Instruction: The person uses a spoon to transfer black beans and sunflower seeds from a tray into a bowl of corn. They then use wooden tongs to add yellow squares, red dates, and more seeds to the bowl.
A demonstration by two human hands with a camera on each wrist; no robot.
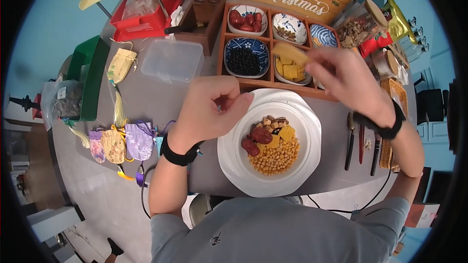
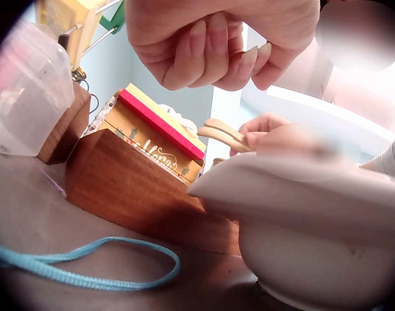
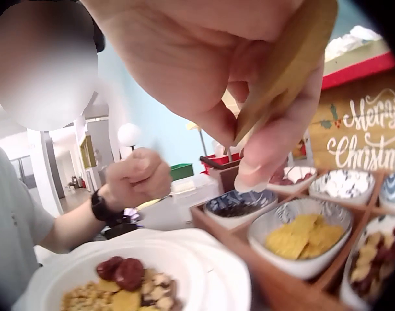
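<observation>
My right hand (image 1: 348,75) holds wooden tongs (image 3: 285,71) over a small dish of flat yellow pieces (image 1: 291,71) in the wooden divided box (image 1: 292,87). Nothing shows between the tong tips (image 2: 217,129). My left hand (image 1: 209,109), fingers curled in and holding nothing, hovers at the left rim of a large white bowl (image 1: 309,163). Inside that bowl lie round yellowish beans (image 1: 275,159), wrinkled red dates (image 1: 262,135), flat yellow pieces and brown chunks (image 3: 160,291).
Other dishes in the box hold black beans (image 1: 243,62) and red dates (image 1: 247,21). A clear plastic container (image 1: 173,60) stands to the left, drawstring pouches (image 1: 139,141) nearer me. Knife-like tools (image 1: 350,141) and a wicker basket (image 1: 386,151) lie at right; jars (image 1: 360,24) stand behind.
</observation>
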